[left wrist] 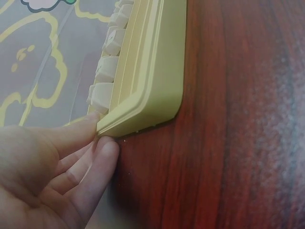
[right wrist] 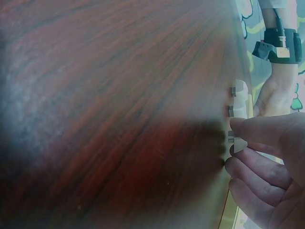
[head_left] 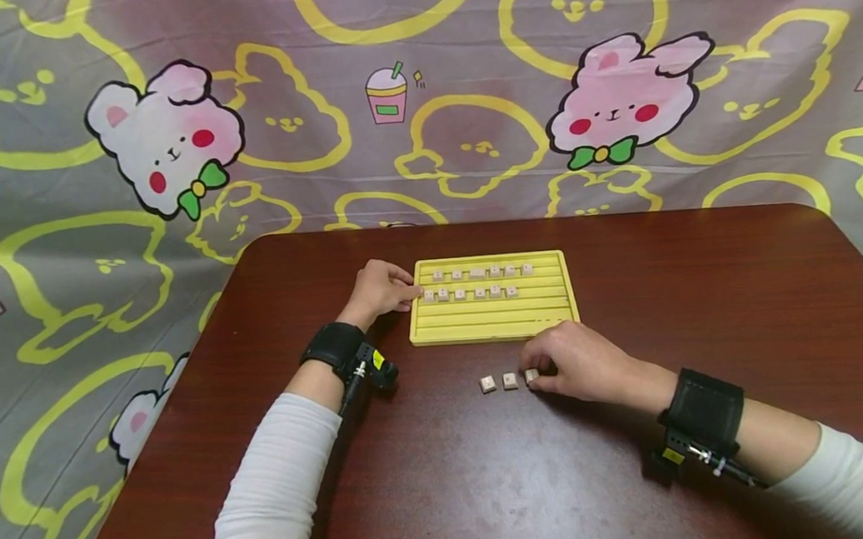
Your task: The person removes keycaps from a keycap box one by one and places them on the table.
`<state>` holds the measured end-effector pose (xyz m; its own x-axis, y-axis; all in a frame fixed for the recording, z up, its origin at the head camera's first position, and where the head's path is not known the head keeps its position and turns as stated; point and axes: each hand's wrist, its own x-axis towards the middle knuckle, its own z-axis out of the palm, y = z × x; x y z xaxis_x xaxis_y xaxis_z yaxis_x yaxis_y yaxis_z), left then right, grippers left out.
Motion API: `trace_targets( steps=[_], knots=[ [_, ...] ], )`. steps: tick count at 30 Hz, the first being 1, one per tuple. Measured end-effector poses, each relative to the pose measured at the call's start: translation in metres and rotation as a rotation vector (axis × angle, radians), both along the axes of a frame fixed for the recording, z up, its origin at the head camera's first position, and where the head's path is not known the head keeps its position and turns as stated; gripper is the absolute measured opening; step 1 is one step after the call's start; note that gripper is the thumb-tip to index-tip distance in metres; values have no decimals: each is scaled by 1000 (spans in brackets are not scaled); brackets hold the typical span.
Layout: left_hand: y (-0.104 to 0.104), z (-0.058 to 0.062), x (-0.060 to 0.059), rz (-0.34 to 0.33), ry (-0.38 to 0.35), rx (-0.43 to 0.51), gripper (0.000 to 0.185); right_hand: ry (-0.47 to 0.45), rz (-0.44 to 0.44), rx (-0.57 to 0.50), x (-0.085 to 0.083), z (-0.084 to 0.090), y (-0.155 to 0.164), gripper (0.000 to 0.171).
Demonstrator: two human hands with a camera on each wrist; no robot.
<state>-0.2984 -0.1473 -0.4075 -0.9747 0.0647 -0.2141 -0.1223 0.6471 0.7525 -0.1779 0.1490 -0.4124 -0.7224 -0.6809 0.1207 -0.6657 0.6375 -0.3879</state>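
A yellow slotted tray (head_left: 494,328) lies on the dark wooden table (head_left: 447,485), with two rows of small pale tiles (head_left: 477,273) standing in its upper slots. My left hand (head_left: 382,288) rests at the tray's left edge, fingertips (left wrist: 102,145) touching its corner (left wrist: 143,119). Three loose tiles lie in a row in front of the tray: the left tile (head_left: 488,384), the middle tile (head_left: 510,380) and the right tile (head_left: 532,375). My right hand (head_left: 581,363) pinches the right tile (right wrist: 237,141) between thumb and fingers on the table.
A cartoon-print cloth (head_left: 419,95) hangs behind the table and drapes down its left side. Black wrist straps with cameras sit on both forearms, the left strap (head_left: 335,351) and the right strap (head_left: 705,413).
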Motion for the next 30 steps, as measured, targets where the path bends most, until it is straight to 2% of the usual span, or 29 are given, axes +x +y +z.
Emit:
trace_targets(
  steps=[14,30],
  knots=[
    [0,0,-2,15,-25,20,33,1,-1,13,0,-2,0,12],
    [1,-1,-3,13,-11,12,31,2,0,5,0,-3,1,15]
  ],
)
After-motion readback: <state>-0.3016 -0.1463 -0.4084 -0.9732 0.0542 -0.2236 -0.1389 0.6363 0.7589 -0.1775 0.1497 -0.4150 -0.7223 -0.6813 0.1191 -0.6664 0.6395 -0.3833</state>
